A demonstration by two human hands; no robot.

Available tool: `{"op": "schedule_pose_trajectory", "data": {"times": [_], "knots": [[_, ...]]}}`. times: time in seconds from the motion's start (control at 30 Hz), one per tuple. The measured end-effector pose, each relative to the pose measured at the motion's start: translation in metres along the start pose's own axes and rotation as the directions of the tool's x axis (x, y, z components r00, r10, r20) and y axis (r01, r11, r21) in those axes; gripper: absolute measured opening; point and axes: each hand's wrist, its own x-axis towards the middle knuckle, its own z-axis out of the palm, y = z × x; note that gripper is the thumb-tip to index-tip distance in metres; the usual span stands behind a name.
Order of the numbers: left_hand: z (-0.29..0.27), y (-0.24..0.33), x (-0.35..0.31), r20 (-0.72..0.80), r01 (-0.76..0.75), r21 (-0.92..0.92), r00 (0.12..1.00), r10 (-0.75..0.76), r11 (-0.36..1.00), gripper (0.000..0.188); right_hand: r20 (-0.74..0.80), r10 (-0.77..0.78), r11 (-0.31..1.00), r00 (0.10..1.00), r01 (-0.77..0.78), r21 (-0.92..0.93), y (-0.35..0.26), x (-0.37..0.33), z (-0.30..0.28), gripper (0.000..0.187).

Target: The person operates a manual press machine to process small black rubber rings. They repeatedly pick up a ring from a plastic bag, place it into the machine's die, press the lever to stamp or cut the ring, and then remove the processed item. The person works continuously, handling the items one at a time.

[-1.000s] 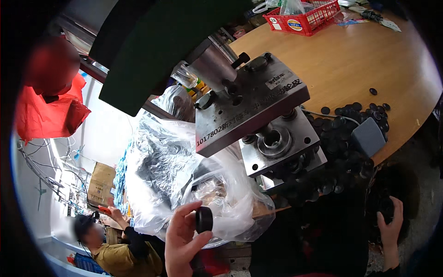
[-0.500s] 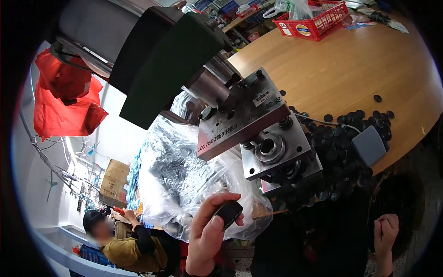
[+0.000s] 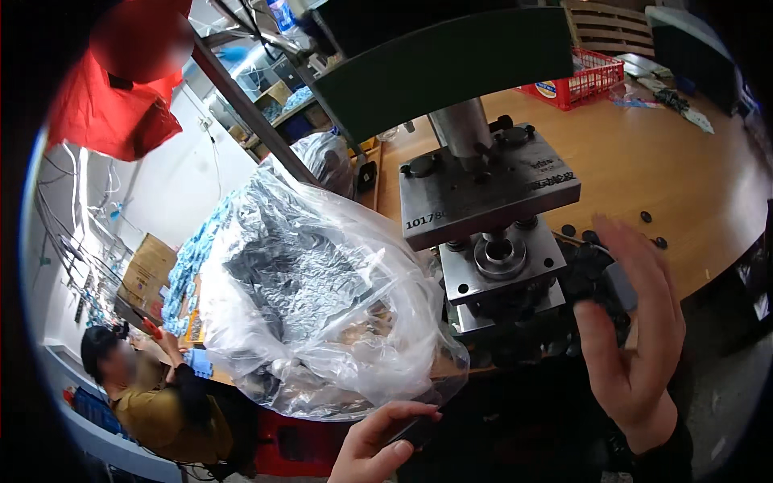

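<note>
My left hand is low in the middle of the head view, its fingers closed round a black rounded piece, partly hidden by the fingers. My right hand is raised to the right of the press, fingers stretched out and nothing visible in them. Behind it lies a heap of small black discs, partly covered by the hand. Between and beyond my hands stands a press with a steel die set: an upper plate on a thick ram, and a lower block with a round ring-shaped die.
A large clear plastic bag with a silvery lining stands left of the die. A grey box sits by the discs. A red crate rests at the table's far side. Another person works at the far left.
My right hand has risen from the lower right to beside the discs and spread its fingers. My left hand has lowered with the black piece. The view has turned, making the press look more upright.
</note>
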Motion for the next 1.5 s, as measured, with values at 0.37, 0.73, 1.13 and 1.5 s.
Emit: {"op": "schedule_pose_trajectory", "data": {"times": [0.37, 0.73, 1.13, 1.5], "knots": [[-0.058, -0.068, -0.043, 0.026, 0.143, -0.227, 0.990, -0.141, 0.963, 0.049, -0.066, 0.048, 0.999, 0.997, -0.049, -0.008, 0.021, 0.097, 0.060, 0.039], [-0.090, -0.103, -0.034, 0.108, 0.220, -0.358, 0.975, -0.194, 0.907, 0.045, -0.094, 0.229, 0.961, 0.969, -0.210, 0.182, 0.009, 0.118, 0.084, 0.040], [-0.094, -0.108, -0.018, 0.128, 0.212, -0.354, 0.976, -0.177, 0.911, 0.044, -0.228, 0.330, 0.920, 0.916, -0.259, 0.292, 0.010, 0.119, 0.088, 0.036], [-0.101, -0.122, -0.017, 0.158, 0.202, -0.342, 0.975, -0.156, 0.918, 0.045, -0.215, 0.343, 0.897, 0.914, -0.251, 0.363, 0.009, 0.120, 0.089, 0.038]]}}
